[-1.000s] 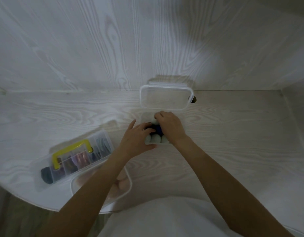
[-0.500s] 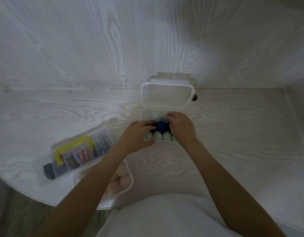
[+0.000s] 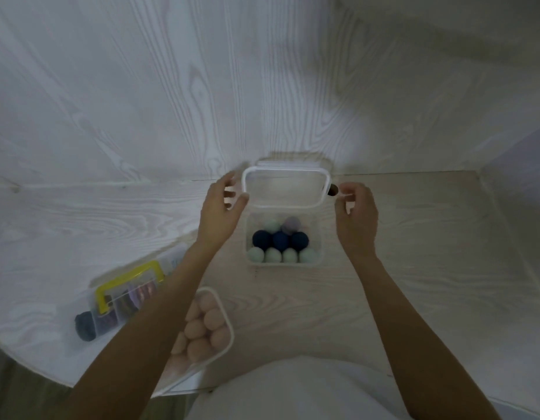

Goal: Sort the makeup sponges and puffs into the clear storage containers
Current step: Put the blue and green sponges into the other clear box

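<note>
Head view, yellow-handled organizer (image 3: 123, 301) left, left forearm (image 3: 159, 301) crossing peach sponge tub (image 3: 223, 325)

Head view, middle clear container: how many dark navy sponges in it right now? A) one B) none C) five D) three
D: the open clear container shows three dark navy sponges in a row across its middle, with four pale green sponges in the row in front of them.
</note>
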Motion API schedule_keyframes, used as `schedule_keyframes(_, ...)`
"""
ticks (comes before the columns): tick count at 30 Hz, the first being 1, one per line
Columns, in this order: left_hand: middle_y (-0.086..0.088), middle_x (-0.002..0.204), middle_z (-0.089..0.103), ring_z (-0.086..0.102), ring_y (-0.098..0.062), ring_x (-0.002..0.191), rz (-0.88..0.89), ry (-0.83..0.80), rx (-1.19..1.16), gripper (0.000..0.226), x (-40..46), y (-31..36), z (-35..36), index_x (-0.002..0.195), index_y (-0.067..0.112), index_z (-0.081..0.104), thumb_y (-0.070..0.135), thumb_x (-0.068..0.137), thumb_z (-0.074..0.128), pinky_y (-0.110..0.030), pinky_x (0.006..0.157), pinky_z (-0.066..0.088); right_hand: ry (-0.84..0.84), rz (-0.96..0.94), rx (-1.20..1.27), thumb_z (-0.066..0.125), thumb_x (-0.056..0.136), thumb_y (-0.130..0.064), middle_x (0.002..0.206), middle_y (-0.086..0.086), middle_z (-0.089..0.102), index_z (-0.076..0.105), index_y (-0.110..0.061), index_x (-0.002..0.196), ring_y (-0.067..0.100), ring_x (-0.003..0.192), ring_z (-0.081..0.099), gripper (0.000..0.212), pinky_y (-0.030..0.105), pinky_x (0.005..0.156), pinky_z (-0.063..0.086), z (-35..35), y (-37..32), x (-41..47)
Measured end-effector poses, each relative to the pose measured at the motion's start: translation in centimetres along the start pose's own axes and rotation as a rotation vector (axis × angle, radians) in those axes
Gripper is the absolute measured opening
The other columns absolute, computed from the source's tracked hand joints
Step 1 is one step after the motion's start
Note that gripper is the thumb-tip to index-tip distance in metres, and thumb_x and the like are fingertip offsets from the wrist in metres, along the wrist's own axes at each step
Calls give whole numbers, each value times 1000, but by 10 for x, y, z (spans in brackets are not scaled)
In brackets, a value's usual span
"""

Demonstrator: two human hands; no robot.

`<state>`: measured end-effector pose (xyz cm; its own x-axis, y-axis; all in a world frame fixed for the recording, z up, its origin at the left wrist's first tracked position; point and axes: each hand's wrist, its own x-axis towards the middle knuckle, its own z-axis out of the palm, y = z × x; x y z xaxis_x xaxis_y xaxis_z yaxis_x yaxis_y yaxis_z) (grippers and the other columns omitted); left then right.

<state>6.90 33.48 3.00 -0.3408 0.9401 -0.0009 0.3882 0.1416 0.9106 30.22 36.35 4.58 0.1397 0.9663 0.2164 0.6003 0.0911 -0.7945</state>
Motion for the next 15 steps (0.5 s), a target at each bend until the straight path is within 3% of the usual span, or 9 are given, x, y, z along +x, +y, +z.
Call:
schedule_keyframes(2,11,132,43,46,-5,113,-73,-103,-60,53,6,16,2,142,26,34,31,93,54,-19,88,38,-183,131,151,51,95,-20,127,-2,44,40,-14,136,1,98,47,43,19,89,42,-6,-11,11)
schedule_keyframes(4,16,137,40,40,0,118,-92,-198,-74,46,6,24,3,140,33,36,40,96,45,-20,95,32,-383,260,321,40,99,-35,141,-8,35,23,-26,146,3,117,41,51,20,101,30,-7,-20,18)
schedule_keyframes(5,17,134,44,41,0,119,-82,-199,-73,40,3,25,4,135,35,42,44,96,41,-22,98,32,-431,286,370,35,100,-40,145,-9,34,24,-30,146,6,125,38,49,25,107,27,-9,-20,16)
schedule_keyframes(7,18,117,58,52,-4,111,-99,-127,-115,32,-5,21,0,115,36,58,50,97,35,-24,97,39,-426,262,368,27,101,-42,138,-10,45,42,-31,137,8,128,40,41,30,111,28,-12,-15,10)
schedule_keyframes(9,17,101,64,56,-1,98,-155,-91,-92,39,-21,14,-5,96,27,69,48,97,36,-13,85,38,-395,235,294,24,101,-40,116,-11,59,60,-30,117,8,115,51,41,25,98,36,-19,-3,-6)
schedule_keyframes(11,9,106,65,58,-3,96,-145,-125,48,29,-38,-1,-7,91,18,70,40,93,52,-10,80,40,-451,199,152,30,100,-39,109,-10,63,64,-31,107,9,108,55,36,24,88,37,-20,15,-25)
schedule_keyframes(12,2,112,63,60,-10,100,-103,-169,114,20,-45,-8,-7,96,16,67,32,87,63,-17,84,45,-500,170,63,36,98,-39,112,-9,60,64,-31,106,13,108,56,30,27,87,39,-19,25,-33)
schedule_keyframes(14,-11,127,51,54,-22,111,-24,-305,274,52,-58,-22,-3,121,13,55,23,75,76,-34,97,44,-610,92,-115,51,91,-46,126,-6,49,61,-31,110,18,114,52,26,35,91,42,-14,39,-49)
schedule_keyframes(15,-13,133,45,48,-25,118,-24,-347,348,70,-62,-28,1,132,13,45,23,72,80,-35,101,40,-650,19,-218,58,85,-51,134,-3,41,57,-29,117,19,116,49,39,39,93,43,-10,42,-57)
